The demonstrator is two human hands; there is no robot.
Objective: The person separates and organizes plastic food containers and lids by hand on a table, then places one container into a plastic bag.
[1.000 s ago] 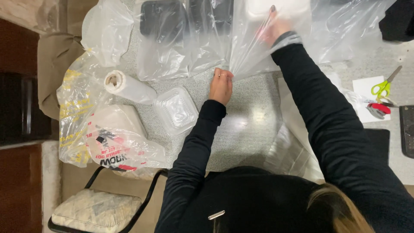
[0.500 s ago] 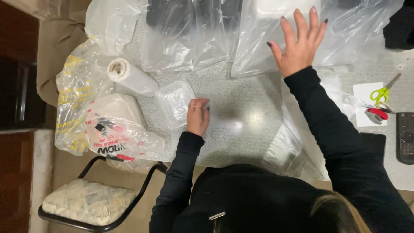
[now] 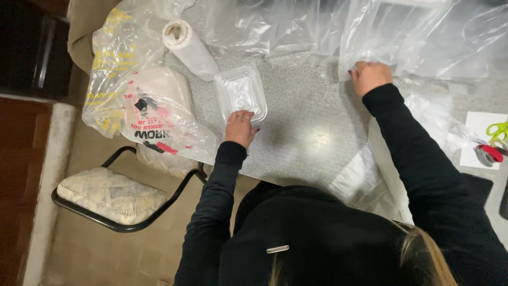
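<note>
clear plastic tray [image 3: 241,93] beside printed bag [image 3: 153,114] (white, red-black).
</note>
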